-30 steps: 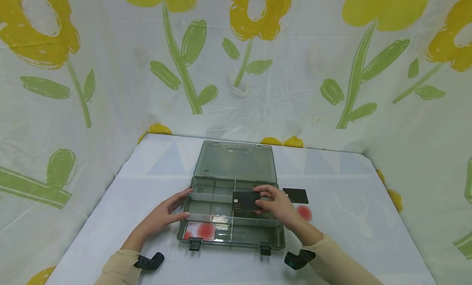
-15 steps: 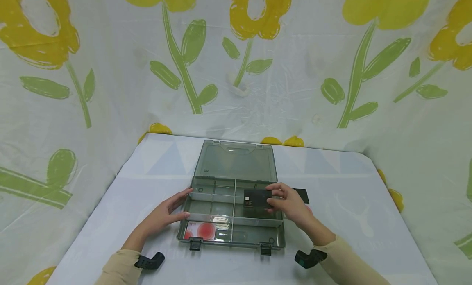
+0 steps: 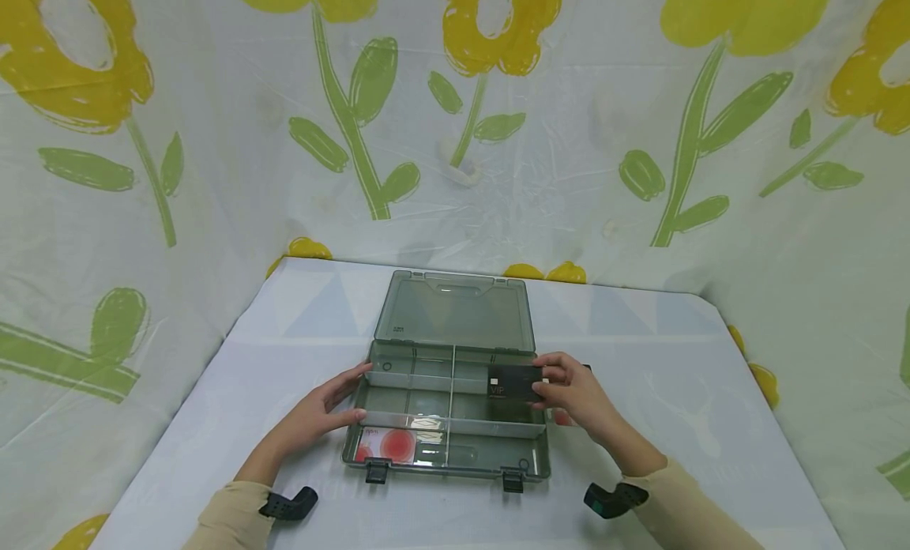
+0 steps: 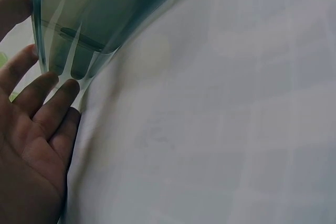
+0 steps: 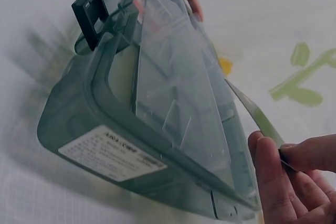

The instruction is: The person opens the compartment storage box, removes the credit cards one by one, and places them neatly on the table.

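My right hand pinches a black card printed "VIP" by its right end, above the right side of an open grey-green divided plastic box. In the right wrist view the card appears nearly edge-on between thumb and fingers. My left hand rests against the box's left side, thumb and fingers spread along the rim. Its fingertips touch the wall of the box in the left wrist view. A white card with red circles lies in the front left compartment.
The box's lid lies folded back behind it. To the right, a red-patterned card on the white table and the corner of a dark card are mostly hidden by my right hand. A flowered cloth hangs behind.
My right hand has carried the black card rightward, from the middle of the box to its right side, increasingly covering the cards on the table. The left hand stays put.
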`<action>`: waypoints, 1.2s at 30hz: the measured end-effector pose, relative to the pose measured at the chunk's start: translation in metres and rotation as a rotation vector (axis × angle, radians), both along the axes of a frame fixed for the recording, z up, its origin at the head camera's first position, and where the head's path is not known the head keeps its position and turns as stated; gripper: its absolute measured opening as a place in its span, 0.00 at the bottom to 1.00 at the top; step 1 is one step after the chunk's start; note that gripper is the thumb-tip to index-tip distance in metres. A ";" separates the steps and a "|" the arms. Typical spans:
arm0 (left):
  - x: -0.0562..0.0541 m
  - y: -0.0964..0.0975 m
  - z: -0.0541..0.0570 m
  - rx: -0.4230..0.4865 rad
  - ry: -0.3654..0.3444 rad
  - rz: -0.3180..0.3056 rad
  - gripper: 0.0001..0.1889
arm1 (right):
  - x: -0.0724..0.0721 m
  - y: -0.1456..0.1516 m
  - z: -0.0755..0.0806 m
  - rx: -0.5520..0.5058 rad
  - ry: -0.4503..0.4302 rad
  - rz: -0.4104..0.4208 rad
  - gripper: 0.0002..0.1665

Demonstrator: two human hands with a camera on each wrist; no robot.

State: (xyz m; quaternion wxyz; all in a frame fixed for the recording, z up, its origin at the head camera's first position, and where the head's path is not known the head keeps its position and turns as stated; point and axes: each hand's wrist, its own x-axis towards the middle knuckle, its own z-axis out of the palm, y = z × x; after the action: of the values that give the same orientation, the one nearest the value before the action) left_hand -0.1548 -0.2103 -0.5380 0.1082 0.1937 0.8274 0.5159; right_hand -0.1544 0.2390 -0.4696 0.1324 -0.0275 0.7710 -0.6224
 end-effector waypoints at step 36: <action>0.001 0.000 0.002 0.007 -0.004 -0.002 0.39 | 0.001 0.083 -0.006 0.122 0.011 -0.155 0.31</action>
State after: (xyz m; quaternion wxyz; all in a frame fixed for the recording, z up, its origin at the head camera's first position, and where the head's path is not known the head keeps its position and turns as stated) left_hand -0.1537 -0.2105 -0.5365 0.1097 0.1939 0.8253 0.5189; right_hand -0.1534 0.3219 -0.4760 0.0810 0.0366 0.8079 -0.5826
